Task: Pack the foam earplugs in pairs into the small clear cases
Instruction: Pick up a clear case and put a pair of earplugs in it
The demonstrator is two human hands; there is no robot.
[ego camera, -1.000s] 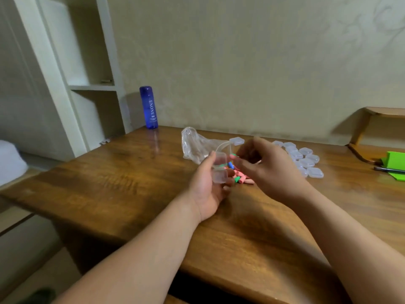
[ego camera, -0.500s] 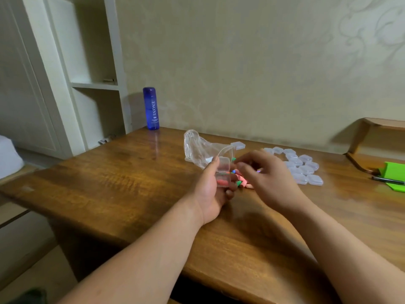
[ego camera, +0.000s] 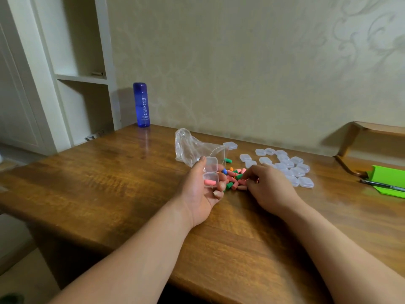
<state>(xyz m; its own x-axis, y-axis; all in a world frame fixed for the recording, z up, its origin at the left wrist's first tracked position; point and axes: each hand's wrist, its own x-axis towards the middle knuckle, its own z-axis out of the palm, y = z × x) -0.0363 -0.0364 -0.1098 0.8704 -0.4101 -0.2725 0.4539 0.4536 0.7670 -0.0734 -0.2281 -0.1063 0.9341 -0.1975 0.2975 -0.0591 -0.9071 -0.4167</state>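
Note:
My left hand holds a small clear case with its lid swung open. One pink earplug lies in the case's lower half. Just right of it, a heap of pink, green, orange and blue foam earplugs lies on the wooden table. My right hand is down at the heap's right edge with its fingers curled onto the earplugs; whether they pinch one is hidden. Several closed clear cases lie in a group behind my right hand.
A crumpled clear plastic bag lies behind my left hand, with one more clear case beside it. A blue bottle stands at the table's back left corner. A green holder with a pen sits at the right edge.
My right hand has dropped from beside the open case down to the earplug heap on the table. A pink earplug now shows inside the case, which stays in my left hand.

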